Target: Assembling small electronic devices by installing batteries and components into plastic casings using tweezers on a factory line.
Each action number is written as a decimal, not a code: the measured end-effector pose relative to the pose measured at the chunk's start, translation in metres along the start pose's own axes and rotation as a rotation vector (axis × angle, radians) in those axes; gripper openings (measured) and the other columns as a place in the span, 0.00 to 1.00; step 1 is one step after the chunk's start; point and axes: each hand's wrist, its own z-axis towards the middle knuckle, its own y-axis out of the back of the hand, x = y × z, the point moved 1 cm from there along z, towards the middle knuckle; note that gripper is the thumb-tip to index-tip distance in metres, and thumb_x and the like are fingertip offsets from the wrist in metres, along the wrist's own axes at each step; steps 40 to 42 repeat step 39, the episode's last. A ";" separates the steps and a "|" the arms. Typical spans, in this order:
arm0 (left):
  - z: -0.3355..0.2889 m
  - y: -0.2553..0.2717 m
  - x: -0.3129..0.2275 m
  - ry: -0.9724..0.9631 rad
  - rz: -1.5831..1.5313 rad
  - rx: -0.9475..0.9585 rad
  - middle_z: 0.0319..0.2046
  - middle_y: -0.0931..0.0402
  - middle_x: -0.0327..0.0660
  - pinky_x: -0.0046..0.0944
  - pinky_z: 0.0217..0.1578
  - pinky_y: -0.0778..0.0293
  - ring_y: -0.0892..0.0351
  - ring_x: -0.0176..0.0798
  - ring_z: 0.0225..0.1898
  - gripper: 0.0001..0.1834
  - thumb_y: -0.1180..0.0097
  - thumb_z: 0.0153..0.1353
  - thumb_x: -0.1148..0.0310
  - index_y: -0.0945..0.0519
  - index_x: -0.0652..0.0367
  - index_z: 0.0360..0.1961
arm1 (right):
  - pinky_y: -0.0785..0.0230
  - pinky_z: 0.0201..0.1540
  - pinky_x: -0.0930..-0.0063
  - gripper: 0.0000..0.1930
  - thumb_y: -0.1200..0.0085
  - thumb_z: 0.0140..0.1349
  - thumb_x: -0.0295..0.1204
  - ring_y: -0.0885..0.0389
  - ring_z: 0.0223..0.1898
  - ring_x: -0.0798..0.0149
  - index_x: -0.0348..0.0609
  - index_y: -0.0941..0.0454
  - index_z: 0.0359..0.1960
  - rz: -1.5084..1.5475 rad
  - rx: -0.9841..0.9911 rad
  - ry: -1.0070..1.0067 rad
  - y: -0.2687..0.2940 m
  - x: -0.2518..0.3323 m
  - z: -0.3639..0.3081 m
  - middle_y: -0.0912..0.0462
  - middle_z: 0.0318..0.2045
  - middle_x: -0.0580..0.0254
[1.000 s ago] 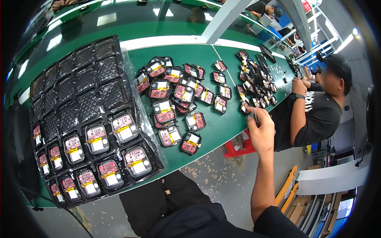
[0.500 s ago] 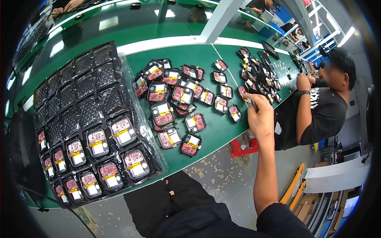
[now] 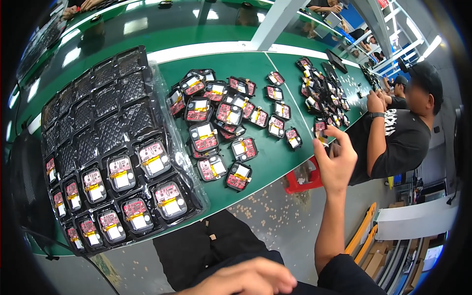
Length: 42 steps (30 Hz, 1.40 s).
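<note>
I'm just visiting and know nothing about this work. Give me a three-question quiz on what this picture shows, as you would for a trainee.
1. True or false: the right hand is at the near edge of the green bench, beside a small module.
2. Which part of the black tray holds modules? A) the far rows B) the near rows C) every pocket
3. Fill in: the left hand is low in the picture, over the ______, away from the bench.

Key
1. True
2. B
3. lap; its fingers look loosely curled with nothing visible in them.
</note>
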 end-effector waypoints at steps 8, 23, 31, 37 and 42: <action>-0.003 0.020 0.015 0.321 -0.063 -0.441 0.60 0.25 0.62 0.48 0.51 0.18 0.16 0.59 0.53 0.38 0.49 0.76 0.52 0.46 0.65 0.74 | 0.20 0.30 0.74 0.22 0.22 0.47 0.31 0.09 0.36 0.59 0.43 0.17 0.44 0.384 0.733 0.383 0.015 0.076 -0.049 0.11 0.48 0.56; -0.009 0.029 0.017 0.259 0.332 -0.640 0.45 0.16 0.52 0.44 0.56 0.17 0.14 0.46 0.51 0.26 0.57 0.78 0.75 0.41 0.67 0.74 | 0.19 0.40 0.68 0.17 0.34 0.50 0.13 0.14 0.39 0.56 0.40 0.17 0.43 0.438 0.849 0.131 -0.011 0.099 -0.082 0.18 0.40 0.55; -0.012 0.035 0.033 0.077 0.256 -0.705 0.54 0.20 0.60 0.50 0.58 0.18 0.16 0.52 0.55 0.21 0.57 0.79 0.71 0.37 0.66 0.69 | 0.23 0.27 0.75 0.13 0.31 0.47 0.17 0.17 0.24 0.65 0.39 0.15 0.37 0.481 0.502 0.486 -0.031 0.100 -0.118 0.12 0.39 0.59; -0.015 0.037 0.032 0.066 0.209 -0.693 0.57 0.24 0.67 0.52 0.59 0.20 0.17 0.56 0.57 0.19 0.55 0.79 0.66 0.35 0.67 0.63 | 0.38 0.21 0.79 0.14 0.33 0.47 0.22 0.27 0.18 0.74 0.43 0.11 0.38 0.325 0.491 0.858 -0.027 0.095 -0.116 0.12 0.45 0.62; -0.016 0.036 0.030 0.115 0.255 -0.674 0.59 0.27 0.70 0.52 0.59 0.20 0.17 0.57 0.57 0.21 0.50 0.77 0.65 0.35 0.65 0.64 | 0.38 0.22 0.79 0.13 0.34 0.50 0.23 0.28 0.19 0.75 0.46 0.11 0.39 0.352 0.461 0.914 -0.030 0.091 -0.119 0.12 0.47 0.60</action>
